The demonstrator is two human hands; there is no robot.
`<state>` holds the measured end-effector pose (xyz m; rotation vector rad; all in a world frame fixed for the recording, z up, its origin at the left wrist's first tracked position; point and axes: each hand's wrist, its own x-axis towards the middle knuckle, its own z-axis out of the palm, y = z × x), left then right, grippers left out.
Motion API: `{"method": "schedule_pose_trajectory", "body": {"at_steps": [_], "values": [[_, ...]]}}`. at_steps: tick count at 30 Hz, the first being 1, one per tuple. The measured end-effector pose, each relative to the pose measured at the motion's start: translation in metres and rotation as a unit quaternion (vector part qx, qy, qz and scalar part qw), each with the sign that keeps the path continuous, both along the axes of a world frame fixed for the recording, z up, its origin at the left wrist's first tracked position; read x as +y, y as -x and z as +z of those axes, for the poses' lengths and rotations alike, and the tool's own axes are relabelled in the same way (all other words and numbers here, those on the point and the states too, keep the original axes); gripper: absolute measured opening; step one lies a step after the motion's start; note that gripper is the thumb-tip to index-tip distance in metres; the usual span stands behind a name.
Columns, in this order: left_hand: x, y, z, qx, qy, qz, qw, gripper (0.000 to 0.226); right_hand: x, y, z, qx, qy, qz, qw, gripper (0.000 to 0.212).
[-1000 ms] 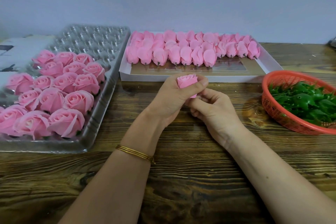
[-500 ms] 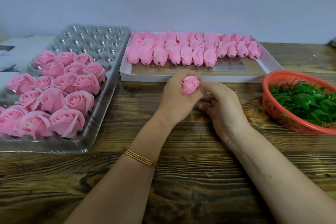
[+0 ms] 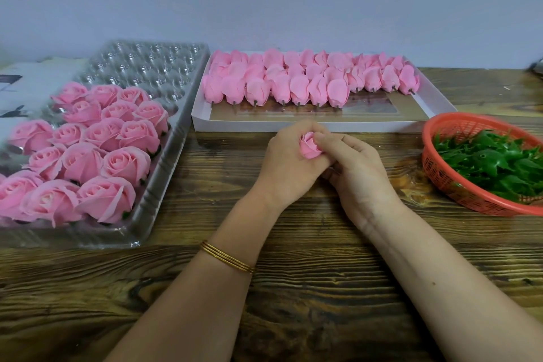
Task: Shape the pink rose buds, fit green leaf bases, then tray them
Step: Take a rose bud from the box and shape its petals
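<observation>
A pink rose bud (image 3: 310,148) is held over the middle of the table (image 3: 308,288), just on the near side of the white box (image 3: 293,126). It is gripped in the curled fingers of the left hand (image 3: 286,162), and its right side is pinched by the fingertips of the right hand (image 3: 358,173). The bud's lower part is hidden inside the two hands. Bare wood is seen on both sides of the hands: a strip on the left up to the clear plastic tray (image 3: 164,156), and a wider patch on the right up to the red basket (image 3: 458,194). The near part of the table is crossed only by the two forearms, and its near edge is not shown. Finished roses (image 3: 88,153) are packed into the near cells of the tray, with bare cells at its far end. The tray's left side is cut off by the picture edge. Rows of unshaped buds (image 3: 293,82) are laid along the far side of the box. The basket, filled with green leaf bases (image 3: 493,162), is cut off on the right. A dark object (image 3: 539,68) at the far right edge cannot be made out.
</observation>
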<state>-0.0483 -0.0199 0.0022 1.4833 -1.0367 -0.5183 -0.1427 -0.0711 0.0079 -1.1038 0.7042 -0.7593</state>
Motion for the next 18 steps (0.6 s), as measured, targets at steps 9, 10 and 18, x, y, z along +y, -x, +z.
{"method": "schedule_pose_trajectory", "body": {"at_steps": [9, 10, 18], "values": [[-0.0022, -0.0018, -0.0024, -0.016, -0.006, 0.010, 1.000, 0.019, -0.0002, -0.0003, -0.0024, 0.004, 0.009, -0.004, 1.000, 0.025], [-0.0025, -0.0019, -0.0022, -0.008, 0.002, 0.018, 1.000, 0.022, 0.0003, -0.0008, -0.0021, 0.004, 0.006, -0.005, 1.000, 0.028], [-0.0015, -0.0042, 0.0046, 0.114, 0.072, 0.072, 0.988, 0.014, 0.0006, -0.0012, -0.0039, 0.026, 0.012, -0.021, 0.999, 0.022]]}}
